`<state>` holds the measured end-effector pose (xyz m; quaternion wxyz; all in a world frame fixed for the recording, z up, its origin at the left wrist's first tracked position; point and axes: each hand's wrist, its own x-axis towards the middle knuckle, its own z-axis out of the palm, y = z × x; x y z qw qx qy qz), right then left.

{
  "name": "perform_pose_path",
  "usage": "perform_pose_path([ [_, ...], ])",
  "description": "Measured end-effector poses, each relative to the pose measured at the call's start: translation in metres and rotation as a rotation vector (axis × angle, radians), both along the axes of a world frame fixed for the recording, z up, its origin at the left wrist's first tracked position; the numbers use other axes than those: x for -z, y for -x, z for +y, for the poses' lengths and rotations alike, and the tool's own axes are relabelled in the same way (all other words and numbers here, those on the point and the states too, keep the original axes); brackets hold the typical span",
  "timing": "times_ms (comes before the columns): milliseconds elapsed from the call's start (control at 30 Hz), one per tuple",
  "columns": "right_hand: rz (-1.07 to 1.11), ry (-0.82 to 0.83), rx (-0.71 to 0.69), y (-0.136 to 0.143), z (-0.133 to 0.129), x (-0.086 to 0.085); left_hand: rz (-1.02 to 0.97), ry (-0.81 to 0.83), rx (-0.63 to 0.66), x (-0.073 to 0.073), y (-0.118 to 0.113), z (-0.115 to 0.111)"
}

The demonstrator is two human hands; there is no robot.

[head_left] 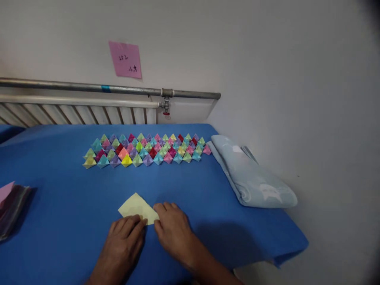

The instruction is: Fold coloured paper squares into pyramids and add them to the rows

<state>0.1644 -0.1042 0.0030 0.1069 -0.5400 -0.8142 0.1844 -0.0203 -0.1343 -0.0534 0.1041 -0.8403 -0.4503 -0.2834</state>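
A grey metal pipe (74, 86) runs above the white ribbed radiator (98, 114); over both, a square pink paper note (126, 60) hangs on the pale, dimly lit wall (184, 43). A blue-covered table (68, 206) fronts the radiator.

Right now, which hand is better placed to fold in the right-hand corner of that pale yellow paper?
Probably the right hand: its fingertips are already at that corner of the pale yellow paper, while the left hand lies over the lower edge.
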Motion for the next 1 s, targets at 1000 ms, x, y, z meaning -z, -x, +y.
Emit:
perform_pose_path([
  [1000,0.937,0.147,-0.044,-0.001,-0.005,-0.015,-0.764,0.652,-0.068,-0.076,0.015,-0.012],
])
